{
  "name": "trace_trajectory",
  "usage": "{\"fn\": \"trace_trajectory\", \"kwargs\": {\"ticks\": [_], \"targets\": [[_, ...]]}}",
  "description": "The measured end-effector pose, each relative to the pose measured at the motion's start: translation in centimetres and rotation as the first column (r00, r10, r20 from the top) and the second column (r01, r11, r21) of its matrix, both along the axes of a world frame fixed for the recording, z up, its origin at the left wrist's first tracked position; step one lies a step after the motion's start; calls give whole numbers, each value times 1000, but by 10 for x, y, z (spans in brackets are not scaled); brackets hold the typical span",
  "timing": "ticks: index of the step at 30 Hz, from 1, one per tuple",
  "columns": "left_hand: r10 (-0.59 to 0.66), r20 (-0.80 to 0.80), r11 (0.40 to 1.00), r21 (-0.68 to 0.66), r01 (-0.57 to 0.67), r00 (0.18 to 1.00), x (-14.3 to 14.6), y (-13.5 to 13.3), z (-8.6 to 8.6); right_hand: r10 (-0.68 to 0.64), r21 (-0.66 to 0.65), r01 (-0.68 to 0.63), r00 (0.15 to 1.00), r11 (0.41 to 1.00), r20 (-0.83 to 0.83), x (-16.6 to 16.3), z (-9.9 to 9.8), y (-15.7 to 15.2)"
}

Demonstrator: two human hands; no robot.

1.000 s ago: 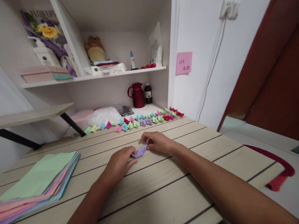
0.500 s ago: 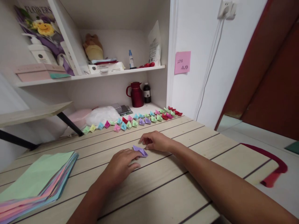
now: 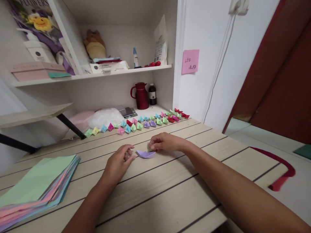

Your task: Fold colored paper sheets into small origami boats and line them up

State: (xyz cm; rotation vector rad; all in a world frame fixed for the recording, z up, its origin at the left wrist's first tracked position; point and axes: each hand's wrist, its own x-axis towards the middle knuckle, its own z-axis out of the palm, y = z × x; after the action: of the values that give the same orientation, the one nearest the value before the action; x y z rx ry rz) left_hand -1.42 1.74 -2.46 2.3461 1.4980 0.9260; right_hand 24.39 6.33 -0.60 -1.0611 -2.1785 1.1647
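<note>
Fingers of my left hand are spread, thumb and forefinger apart with nothing between them, just beside the left end of the purple paper piece. Fingers of my right hand are drawn together at its right end; can't tell if they pinch it or only hover against it. The piece sits on the slatted table between my two hands, both its ends pointing up like a small boat.

Change: half a second ago my left fingers were on the paper and it lay slanted; now they're off it and it lies level, long side facing me. So, my judgement: left is free, and any hold on it is down to the right. Its shape looks close to the folded paper boats in rough rows at the back edge. Loose paper stack on my left, green sheet on top.

Containers, quickly. Lower shelf space: red jug, lid on, contents hidden; dark bottle beside it, level not readable. Plastic bag behind the boats, contents unclear. Upper shelf: white pouch standing, blue-capped bottle; further left, pump bottle behind a pink box, inside not visible.
</note>
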Motion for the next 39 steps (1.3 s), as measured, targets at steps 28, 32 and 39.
{"fn": "trace_trajectory", "kwargs": {"ticks": [28,32,39], "targets": [[-2,-10,1000,-2,2,1000,5,2,-9,167,185,-179,983,966,77,-11,0,-8],[72,-13,997,14,-72,997,2,3,-5,151,245,-177,981,953,119,-12,0,-8],[-25,-38,1000,6,26,999,4,3,-5,126,296,-164,982,941,144,-19,3,-17]]}}
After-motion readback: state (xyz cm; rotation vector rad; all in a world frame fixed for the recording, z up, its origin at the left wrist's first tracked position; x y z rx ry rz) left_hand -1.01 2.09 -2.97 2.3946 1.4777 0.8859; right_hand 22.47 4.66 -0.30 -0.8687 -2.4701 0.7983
